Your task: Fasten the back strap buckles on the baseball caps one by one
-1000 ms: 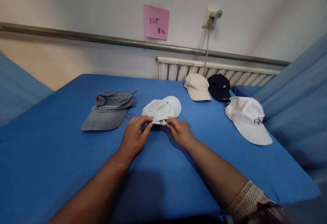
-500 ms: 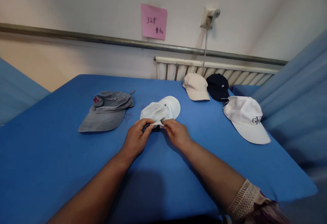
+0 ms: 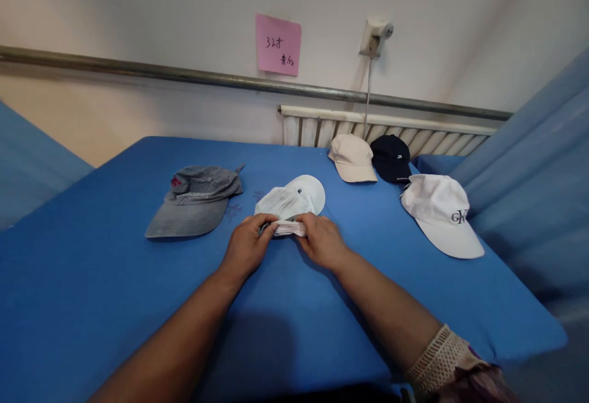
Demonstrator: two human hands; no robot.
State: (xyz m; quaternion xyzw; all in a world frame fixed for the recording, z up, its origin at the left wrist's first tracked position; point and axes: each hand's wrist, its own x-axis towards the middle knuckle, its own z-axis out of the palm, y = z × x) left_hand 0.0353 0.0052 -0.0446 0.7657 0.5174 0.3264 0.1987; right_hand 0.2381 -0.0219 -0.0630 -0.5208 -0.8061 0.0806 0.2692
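Note:
A flattened white cap (image 3: 294,200) lies in the middle of the blue table (image 3: 92,305), brim pointing away from me. My left hand (image 3: 246,246) pinches its near edge from the left. On the right side, my right hand (image 3: 322,240) pinches the same edge and the strap there. Both hands rest low on the cloth, fingers closed on the fabric.
A grey cap (image 3: 196,200) lies to the left. A beige cap (image 3: 352,157), a dark navy cap (image 3: 391,157) and a white cap with dark letters (image 3: 442,213) lie at the right. A radiator (image 3: 414,133), a rail and a pink note (image 3: 278,44) are on the wall behind.
Both hands stayed on the white cap's near edge and drew slightly closer together, folding the edge; the camera view shifted a little.

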